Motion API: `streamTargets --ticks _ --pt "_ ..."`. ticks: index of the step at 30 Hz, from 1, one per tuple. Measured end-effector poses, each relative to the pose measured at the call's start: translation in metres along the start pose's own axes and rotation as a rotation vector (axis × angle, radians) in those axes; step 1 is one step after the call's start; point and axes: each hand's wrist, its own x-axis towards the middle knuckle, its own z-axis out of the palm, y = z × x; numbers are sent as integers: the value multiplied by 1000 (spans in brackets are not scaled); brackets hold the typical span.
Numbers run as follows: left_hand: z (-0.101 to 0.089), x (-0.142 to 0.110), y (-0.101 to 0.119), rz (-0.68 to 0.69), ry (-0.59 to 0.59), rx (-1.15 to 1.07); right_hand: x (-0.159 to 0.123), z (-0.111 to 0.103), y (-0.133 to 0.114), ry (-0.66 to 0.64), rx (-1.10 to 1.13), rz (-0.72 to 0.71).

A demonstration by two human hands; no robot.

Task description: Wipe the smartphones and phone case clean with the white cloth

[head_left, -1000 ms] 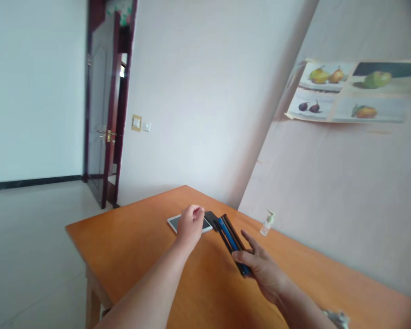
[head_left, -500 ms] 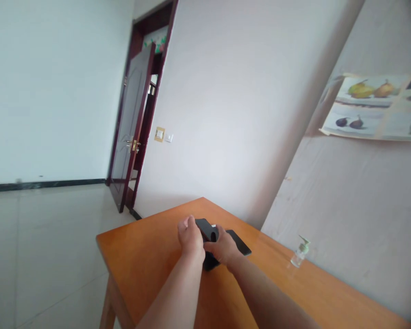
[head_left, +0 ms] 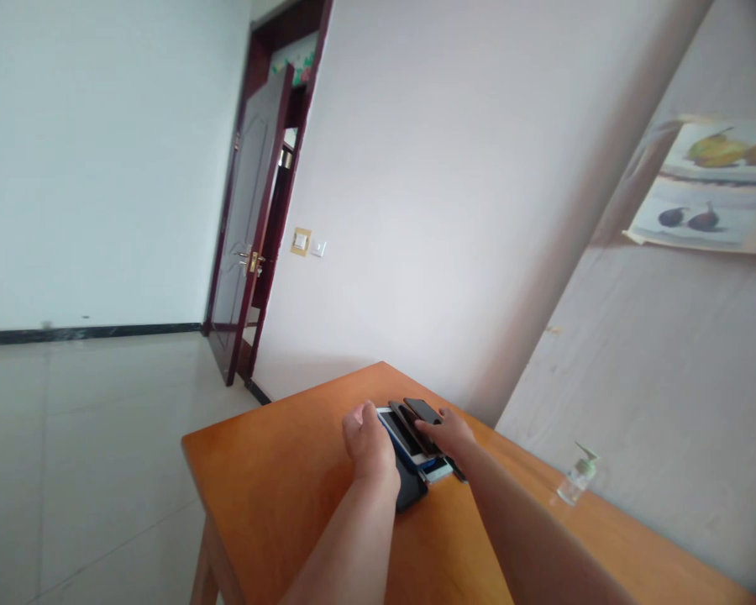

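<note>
Several mobile phones lie or are held close together over the wooden table. My left hand (head_left: 366,444) is closed at the left edge of a white-framed phone (head_left: 399,430) with a blue edge; its fingertips are partly hidden. My right hand (head_left: 450,434) grips a dark phone (head_left: 411,422) that leans over the white-framed one. Just behind my right fingers is another dark phone (head_left: 421,409). Under my left wrist a black phone (head_left: 411,491) shows in part. A light-coloured phone (head_left: 439,470) pokes out below the right hand.
The orange-brown table (head_left: 277,458) has its far corner near the wall. A clear pump bottle (head_left: 576,481) stands on its right side. Further off are a partly open door (head_left: 245,218) and a fruit picture (head_left: 711,185) on the right wall.
My right hand has moved right, away from my left hand, with a dark phone in it. The white-framed phone now shows between the hands. The view has shifted slightly.
</note>
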Motion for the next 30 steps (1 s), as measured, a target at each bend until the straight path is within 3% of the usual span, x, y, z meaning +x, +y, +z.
streamTargets --ticks 4,7,10,12,15,21,26,30 --pt "0 2 -2 8 -4 57 -1 -9 3 47 -34 47" --pt "0 3 -2 11 14 82 -16 -14 -10 84 -30 -24" --pt "0 4 -2 11 39 96 -44 -17 -29 98 -21 -194" --pt "0 4 -1 12 44 97 -67 -19 -39 81 -61 -429" --pt "0 2 1 17 45 90 -95 -20 -45 42 -257 -571" --pt "-2 0 4 28 24 92 -99 -16 -54 1 -502 -574" --pt "-1 3 -1 94 -20 156 -83 -13 -68 3 -440 -469" --pt "5 6 -15 173 -88 254 -94 -17 -62 68 -350 -386"
